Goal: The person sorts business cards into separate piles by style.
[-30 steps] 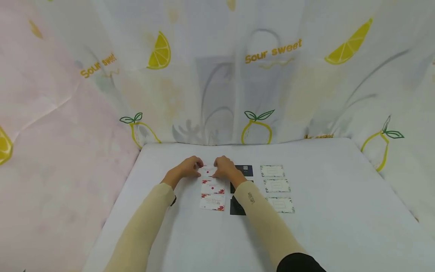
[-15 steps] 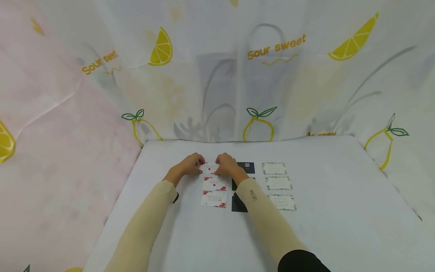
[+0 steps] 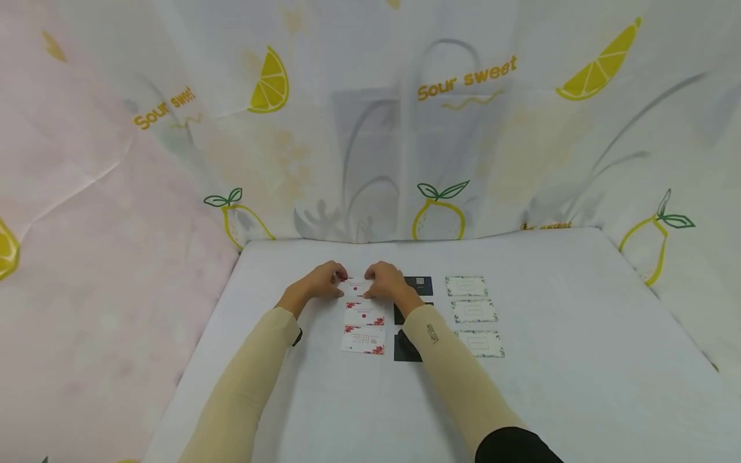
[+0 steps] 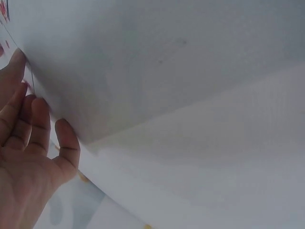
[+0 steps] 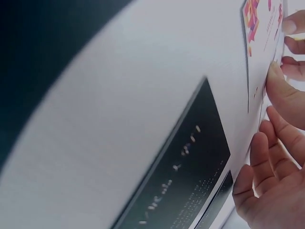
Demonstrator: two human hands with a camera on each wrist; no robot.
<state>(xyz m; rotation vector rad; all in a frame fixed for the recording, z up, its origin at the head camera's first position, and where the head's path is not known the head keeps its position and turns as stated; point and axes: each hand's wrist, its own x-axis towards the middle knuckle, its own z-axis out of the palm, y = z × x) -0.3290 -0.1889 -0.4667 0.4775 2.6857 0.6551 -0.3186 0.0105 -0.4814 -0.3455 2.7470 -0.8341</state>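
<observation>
Three columns of small cards lie on a white table (image 3: 567,386). My left hand (image 3: 341,283) and right hand (image 3: 368,287) meet at the far end of the left column. They pinch the short ends of the top red-and-white card (image 3: 356,287) between curled fingertips. In the right wrist view my right hand (image 5: 269,108) holds the edge of that card (image 5: 261,52), beside a dark card (image 5: 190,171). The left wrist view shows my left hand (image 4: 40,90) at the card's edge, with mostly bare tabletop beyond it.
Two more red-and-white cards (image 3: 363,328) lie nearer me. My right forearm partly covers the middle column of dark cards (image 3: 419,285). Green-bordered cards (image 3: 473,311) form the right column. A lemon-print curtain (image 3: 440,128) hangs round the table's back and sides.
Both hands stay on the top red-and-white card; only the view has shifted slightly.
</observation>
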